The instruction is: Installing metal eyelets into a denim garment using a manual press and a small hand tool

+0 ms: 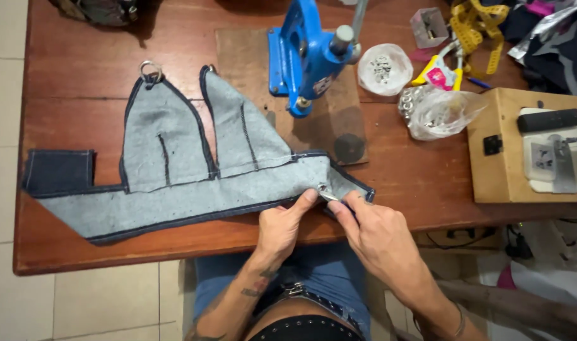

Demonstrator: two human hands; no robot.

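A single head-worn camera looks steeply down from above the person's own lap, facing forward across the wooden counter (80,95). It sits close enough that the hands fill the lower middle, while the counter's left edge and near edge, with the tiled floor (4,126) beyond them, lie inside the view. The counter's far edge and right part run out of view, and no second view shares any of it.

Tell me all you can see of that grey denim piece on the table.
The denim piece lies flat on the wooden table, pale grey side up, edged in dark blue. Two pointed panels rise from a long band; one tip carries a metal ring. The left hand and right hand pinch its right end at a small metal fitting.
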